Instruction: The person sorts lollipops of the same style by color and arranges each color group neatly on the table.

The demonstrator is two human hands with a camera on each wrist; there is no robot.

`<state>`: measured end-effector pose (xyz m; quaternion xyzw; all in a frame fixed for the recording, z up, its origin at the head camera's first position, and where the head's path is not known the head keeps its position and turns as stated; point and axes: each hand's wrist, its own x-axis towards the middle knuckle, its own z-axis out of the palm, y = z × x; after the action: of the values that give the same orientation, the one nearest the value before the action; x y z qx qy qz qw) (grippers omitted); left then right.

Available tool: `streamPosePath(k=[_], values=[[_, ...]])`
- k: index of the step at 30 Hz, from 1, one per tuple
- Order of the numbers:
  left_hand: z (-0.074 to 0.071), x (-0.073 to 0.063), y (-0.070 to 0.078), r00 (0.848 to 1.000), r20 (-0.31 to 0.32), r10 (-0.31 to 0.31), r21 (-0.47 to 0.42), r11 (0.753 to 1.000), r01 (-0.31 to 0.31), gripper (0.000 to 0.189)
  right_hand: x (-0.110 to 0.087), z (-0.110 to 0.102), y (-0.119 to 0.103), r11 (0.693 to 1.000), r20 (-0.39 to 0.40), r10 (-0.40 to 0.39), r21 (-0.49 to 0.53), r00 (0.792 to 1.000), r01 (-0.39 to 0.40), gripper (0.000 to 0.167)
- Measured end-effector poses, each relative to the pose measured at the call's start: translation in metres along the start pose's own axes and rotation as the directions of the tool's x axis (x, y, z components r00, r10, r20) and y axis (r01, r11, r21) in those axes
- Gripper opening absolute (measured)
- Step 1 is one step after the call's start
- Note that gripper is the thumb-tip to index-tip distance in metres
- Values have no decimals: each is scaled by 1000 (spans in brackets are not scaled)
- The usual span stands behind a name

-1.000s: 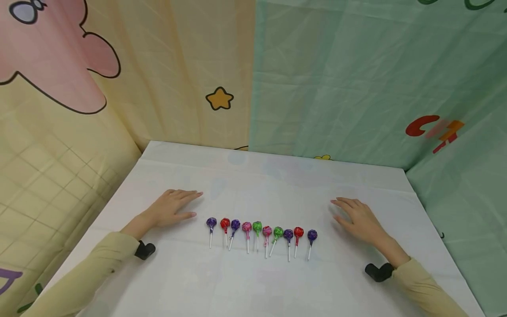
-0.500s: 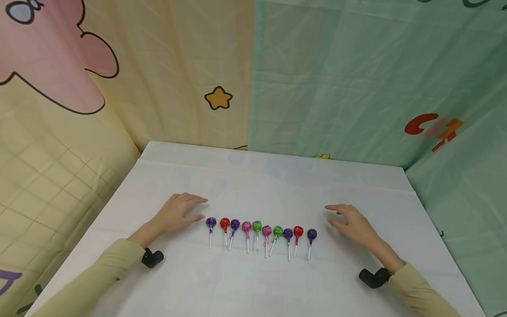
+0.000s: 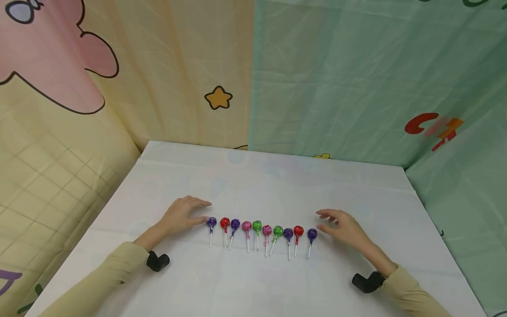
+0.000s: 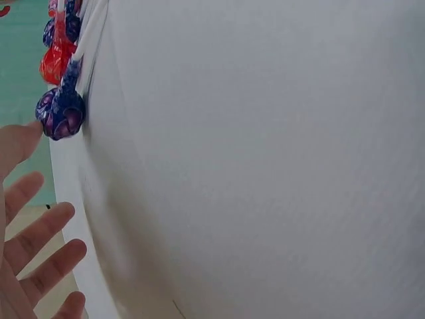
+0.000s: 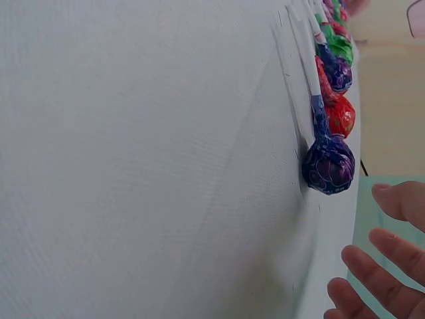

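Several wrapped lollipops lie in a row on the white table, sticks toward me. At the row's left end is a purple lollipop [image 3: 211,222]; my left hand [image 3: 181,215] is right beside it, fingers extended. In the left wrist view that hand's thumb [image 4: 20,145] is at the purple wrapper [image 4: 61,114]; whether it touches, I cannot tell. My right hand [image 3: 343,226] hovers with loosely bent fingers just right of the purple lollipop [image 3: 312,234] at the right end. A small gap separates its thumb [image 5: 402,199] from that candy [image 5: 329,166] in the right wrist view.
Between the end lollipops lie red [image 3: 225,223], pink [image 3: 247,226], green [image 3: 257,227] and purple ones, close together. The white-covered table [image 3: 253,286] reaches back to a yellow curtain [image 3: 178,66] and a green curtain [image 3: 336,66]. Black wrist devices [image 3: 157,261] sit on both forearms.
Both hands have moved inward and slightly nearer me, the left to the right and the right to the left, each closing in on an end of the row. The lollipops have stayed in place.
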<state>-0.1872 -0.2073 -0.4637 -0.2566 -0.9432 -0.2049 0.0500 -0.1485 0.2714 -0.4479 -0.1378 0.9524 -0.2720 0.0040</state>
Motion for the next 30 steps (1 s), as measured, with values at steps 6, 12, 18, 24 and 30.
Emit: streamPosePath(k=[6,12,18,24,30], values=[[3,-2,11,1000,1,-25,12,1000,25,38,-2,3,-5,1000,10,2,12,1000,-2,37],[3,-4,16,1000,26,-11,5,1000,11,40,-2,7,-5,1000,30,9,29,1000,-10,37],[5,-5,18,1000,30,4,2,1000,-4,40,-1,12,-7,999,56,33,36,998,-35,38],[7,-5,19,1000,18,-10,-26,1000,11,37,-2,15,-9,997,76,47,52,996,-51,36],[7,-5,22,999,22,-31,-43,999,32,30,-3,15,-13,997,100,60,46,993,-65,30]])
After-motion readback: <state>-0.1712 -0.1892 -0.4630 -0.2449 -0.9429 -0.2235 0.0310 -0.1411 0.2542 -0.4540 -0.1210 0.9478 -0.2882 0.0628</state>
